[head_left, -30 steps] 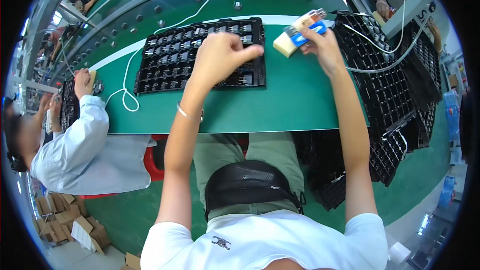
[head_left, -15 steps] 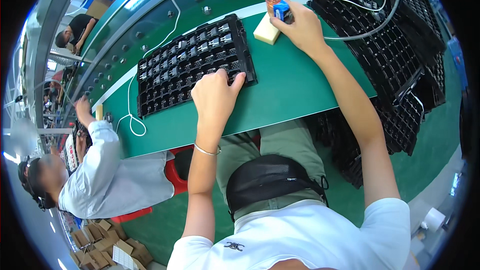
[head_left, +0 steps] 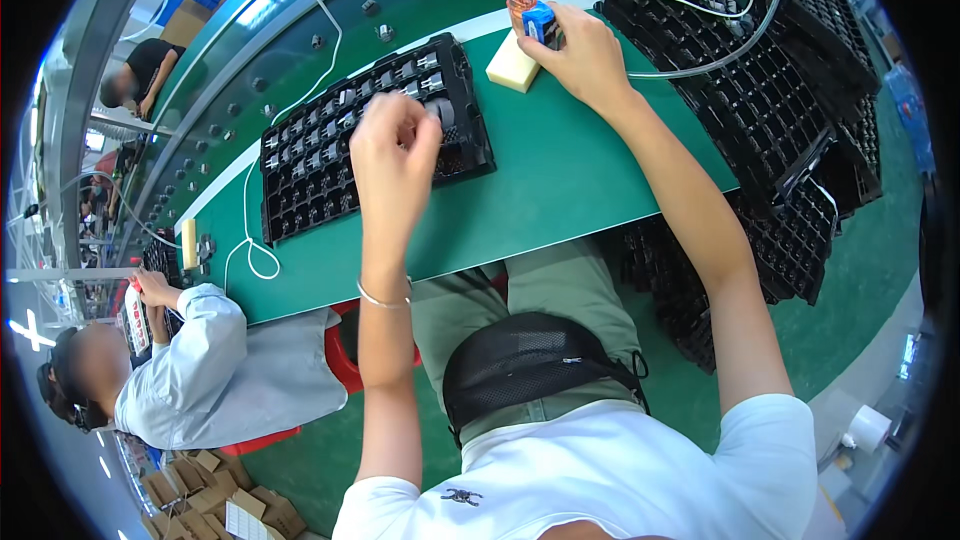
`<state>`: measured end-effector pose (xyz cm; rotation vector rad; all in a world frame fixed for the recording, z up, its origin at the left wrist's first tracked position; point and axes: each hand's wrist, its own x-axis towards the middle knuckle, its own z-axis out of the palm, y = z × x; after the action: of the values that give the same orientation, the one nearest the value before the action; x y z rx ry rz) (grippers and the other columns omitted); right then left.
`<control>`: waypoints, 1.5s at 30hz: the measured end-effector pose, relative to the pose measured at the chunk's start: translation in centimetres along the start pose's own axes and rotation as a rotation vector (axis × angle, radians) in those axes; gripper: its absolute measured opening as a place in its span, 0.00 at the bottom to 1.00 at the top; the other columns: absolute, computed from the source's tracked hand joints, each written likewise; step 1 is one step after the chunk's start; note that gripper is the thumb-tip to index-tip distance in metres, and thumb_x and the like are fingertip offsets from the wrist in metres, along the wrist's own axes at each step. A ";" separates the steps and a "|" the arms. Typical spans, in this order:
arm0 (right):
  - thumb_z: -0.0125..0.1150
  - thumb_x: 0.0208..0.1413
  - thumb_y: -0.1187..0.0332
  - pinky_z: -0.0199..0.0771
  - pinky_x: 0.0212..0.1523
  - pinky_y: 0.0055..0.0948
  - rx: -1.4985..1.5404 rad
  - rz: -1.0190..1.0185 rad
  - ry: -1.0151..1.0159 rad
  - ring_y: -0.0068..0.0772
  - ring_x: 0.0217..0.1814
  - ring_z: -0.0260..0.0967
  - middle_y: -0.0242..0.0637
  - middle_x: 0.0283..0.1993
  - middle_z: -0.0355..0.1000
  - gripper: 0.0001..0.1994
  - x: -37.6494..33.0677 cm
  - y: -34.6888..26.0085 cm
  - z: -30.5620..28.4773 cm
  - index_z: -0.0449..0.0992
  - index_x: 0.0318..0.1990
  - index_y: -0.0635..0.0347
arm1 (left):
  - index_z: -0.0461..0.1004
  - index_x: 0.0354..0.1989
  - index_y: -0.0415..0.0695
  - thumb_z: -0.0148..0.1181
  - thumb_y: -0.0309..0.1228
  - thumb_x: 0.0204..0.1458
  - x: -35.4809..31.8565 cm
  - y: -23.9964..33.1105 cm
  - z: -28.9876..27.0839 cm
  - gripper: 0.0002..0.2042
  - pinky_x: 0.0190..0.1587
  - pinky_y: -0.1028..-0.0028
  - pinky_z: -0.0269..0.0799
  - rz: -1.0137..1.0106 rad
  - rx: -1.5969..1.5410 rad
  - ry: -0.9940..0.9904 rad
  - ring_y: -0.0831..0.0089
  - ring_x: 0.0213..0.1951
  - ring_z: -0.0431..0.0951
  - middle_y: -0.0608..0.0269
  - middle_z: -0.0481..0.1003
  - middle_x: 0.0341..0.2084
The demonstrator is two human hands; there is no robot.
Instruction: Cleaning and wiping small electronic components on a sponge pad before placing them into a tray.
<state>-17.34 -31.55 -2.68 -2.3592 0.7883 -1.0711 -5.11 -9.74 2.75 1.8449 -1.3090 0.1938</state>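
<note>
Black mesh covered the pouch (head_left: 540, 360) on your lap, nearest you, below the edge of the green worktop (head_left: 560, 190). Your left forearm, with a silver bangle (head_left: 383, 300) at the wrist, ran straight up past that edge. Half a second earlier your left hand (head_left: 392, 155) had been at the near side of the black cell tray (head_left: 468, 90); now it had lifted and shifted inward over the tray's right part. That, I judged, put the active work back at the cells. Its fingers were curled in and blurred, the thumb beside a grey part (head_left: 443, 112); the view did not show whether they gripped anything. The tray lay askew in front of you, with metal components (head_left: 345, 98) in its farther rows. Farther out, your right hand (head_left: 550, 32) had hardly moved: arm stretched, elbow out to the side, thumb and fingers clamped on a blue-wrapped piece (head_left: 539, 22) with a coppery end, right by the cream foam block (head_left: 513, 65). To its right lay stacked black trays (head_left: 740, 105); beyond, small metal parts (head_left: 384, 32) sat along a green belt (head_left: 430, 10).
</note>
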 end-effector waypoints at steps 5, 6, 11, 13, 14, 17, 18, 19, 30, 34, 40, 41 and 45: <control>0.65 0.48 0.55 0.73 0.36 0.36 -0.056 -0.032 0.039 0.42 0.34 0.73 0.42 0.36 0.75 0.21 0.0 1.0 0.0 0.76 0.44 0.61 | 0.65 0.30 0.42 0.51 0.27 0.57 5.0 -1.5 1.5 0.05 0.19 0.82 0.65 -0.402 -0.784 -0.283 0.75 0.18 0.75 0.48 0.78 0.30; 0.65 0.48 0.55 0.73 0.36 0.36 -0.047 -0.018 0.021 0.43 0.34 0.74 0.42 0.36 0.75 0.21 0.0 0.7 0.0 0.76 0.44 0.62 | 0.65 0.30 0.42 0.51 0.27 0.57 5.7 -2.2 1.9 0.05 0.19 0.82 0.65 -0.400 -0.781 -0.278 0.75 0.18 0.75 0.48 0.78 0.30; 0.65 0.48 0.55 0.73 0.36 0.36 -0.038 0.000 -0.013 0.42 0.34 0.74 0.42 0.36 0.75 0.22 0.0 0.1 -0.1 0.76 0.48 0.59 | 0.67 0.34 0.41 0.47 0.31 0.58 5.2 -5.1 4.4 0.06 0.21 0.78 0.61 -0.558 -1.224 -0.240 0.75 0.20 0.70 0.50 0.78 0.31; 0.64 0.47 0.54 0.73 0.38 0.37 0.042 0.054 -0.033 0.44 0.35 0.74 0.42 0.36 0.76 0.25 0.3 -0.4 -0.3 0.74 0.51 0.55 | 0.70 0.38 0.40 0.46 0.35 0.59 4.6 -5.4 4.7 0.11 0.23 0.78 0.58 -0.599 -1.244 -0.254 0.76 0.21 0.66 0.56 0.75 0.27; 0.64 0.47 0.54 0.73 0.38 0.37 0.034 0.039 -0.033 0.44 0.35 0.74 0.42 0.36 0.76 0.25 0.8 -0.3 -0.3 0.74 0.51 0.55 | 0.71 0.38 0.39 0.46 0.36 0.60 4.4 -5.4 4.9 0.12 0.22 0.78 0.58 -0.604 -1.260 -0.262 0.77 0.21 0.66 0.57 0.75 0.27; 0.62 0.42 0.54 0.73 0.39 0.37 -0.084 0.082 -0.111 0.48 0.35 0.74 0.45 0.34 0.76 0.26 2.8 1.1 0.6 0.73 0.50 0.55 | 0.73 0.37 0.39 0.43 0.37 0.62 4.1 -5.1 4.9 0.15 0.21 0.80 0.56 -0.648 -1.240 -0.214 0.81 0.20 0.65 0.66 0.70 0.22; 0.62 0.42 0.54 0.73 0.39 0.37 -0.087 0.060 -0.120 0.48 0.35 0.74 0.45 0.34 0.76 0.26 4.0 1.1 0.9 0.73 0.50 0.55 | 0.74 0.35 0.40 0.42 0.39 0.64 4.0 -5.4 5.0 0.17 0.19 0.82 0.54 -0.647 -1.182 -0.168 0.83 0.18 0.63 0.70 0.68 0.19; 0.63 0.42 0.54 0.72 0.39 0.37 -0.064 0.049 -0.156 0.48 0.35 0.74 0.46 0.33 0.76 0.25 5.1 0.9 1.3 0.74 0.48 0.56 | 0.74 0.35 0.40 0.41 0.40 0.64 3.9 -5.6 5.0 0.18 0.19 0.83 0.53 -0.636 -1.156 -0.143 0.84 0.17 0.62 0.71 0.67 0.19; 0.64 0.43 0.53 0.73 0.45 0.47 -0.217 0.008 -0.148 0.55 0.43 0.75 0.50 0.38 0.77 0.19 13.8 3.7 8.6 0.79 0.40 0.54 | 0.77 0.33 0.42 0.48 0.34 0.60 3.7 -5.5 5.8 0.12 0.18 0.83 0.57 -0.512 -1.061 -0.131 0.85 0.16 0.63 0.73 0.65 0.15; 0.63 0.45 0.55 0.72 0.43 0.46 -0.205 -0.059 -0.217 0.55 0.42 0.74 0.51 0.37 0.76 0.19 13.8 3.1 8.7 0.77 0.42 0.55 | 0.75 0.34 0.41 0.50 0.34 0.60 3.1 -5.8 5.7 0.10 0.19 0.83 0.59 -0.498 -1.056 -0.127 0.84 0.18 0.65 0.73 0.67 0.18; 0.63 0.50 0.64 0.71 0.41 0.30 0.265 -0.140 0.024 0.31 0.37 0.75 0.44 0.34 0.77 0.20 11.1 4.6 7.9 0.75 0.50 0.64 | 0.66 0.38 0.41 0.58 0.32 0.57 3.2 -5.8 7.3 0.09 0.16 0.82 0.61 -0.464 -1.079 -0.019 0.82 0.15 0.67 0.68 0.69 0.18; 0.63 0.50 0.63 0.71 0.40 0.32 0.213 -0.046 -0.127 0.35 0.35 0.75 0.46 0.32 0.76 0.19 10.5 2.1 6.7 0.76 0.47 0.65 | 0.66 0.37 0.42 0.58 0.31 0.57 3.1 -6.0 7.0 0.09 0.16 0.82 0.61 -0.478 -1.073 -0.021 0.82 0.15 0.67 0.68 0.68 0.18; 0.62 0.49 0.63 0.71 0.38 0.38 0.097 -0.051 -0.080 0.51 0.34 0.74 0.51 0.32 0.75 0.18 11.8 2.3 6.9 0.75 0.45 0.65 | 0.64 0.37 0.41 0.58 0.31 0.57 3.2 -5.8 7.5 0.09 0.16 0.82 0.59 -0.398 -1.036 -0.043 0.84 0.15 0.66 0.70 0.68 0.17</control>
<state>-6.32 -39.96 -1.92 -2.3353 0.6368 -1.0048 -1.30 -16.71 -3.38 1.1450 -0.7759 -0.6308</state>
